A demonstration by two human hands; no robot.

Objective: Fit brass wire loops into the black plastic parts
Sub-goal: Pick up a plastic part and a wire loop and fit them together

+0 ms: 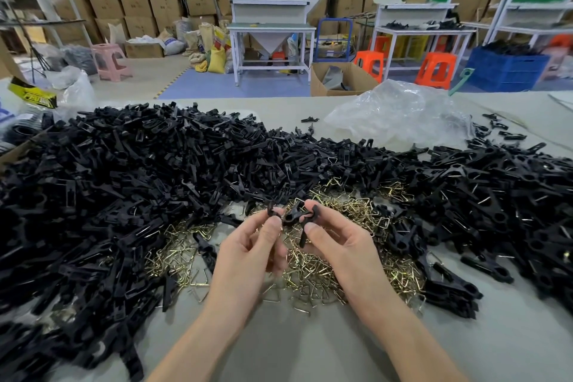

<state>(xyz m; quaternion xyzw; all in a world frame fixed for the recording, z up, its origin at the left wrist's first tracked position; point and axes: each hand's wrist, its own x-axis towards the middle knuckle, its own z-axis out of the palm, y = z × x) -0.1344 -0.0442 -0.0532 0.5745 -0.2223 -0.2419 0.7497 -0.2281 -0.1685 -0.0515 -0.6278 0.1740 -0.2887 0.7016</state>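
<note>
Pinching a small black moulded plastic clip part (291,216) between both hands, I hold it just above the grey table (310,347), at the centre of view. My left hand (251,245) grips its 9 o'clock end between curled thumb and forefinger. My right hand (338,242) grips the 3 o'clock end in the same way, with the other fingers folded loosely beneath. One black limb of the part hangs down past my right thumb. Whether a loop is already seated in it I cannot tell.

The bent brass wire loops (328,260) lie in a tangled scatter directly under and around my hands, spreading towards 7 and 4 o'clock. Heaped loose black plastic parts (124,183) fill the table from 8 round to 3 o'clock. A crumpled clear plastic bag (400,116) lies at 1 o'clock.

Handling, as judged: the part looks light, rigid and smooth, so it is best held at its two ends, leaving the middle free. The loops look thin, springy and prone to snagging on one another, so each is best lifted singly by its closed corner.
</note>
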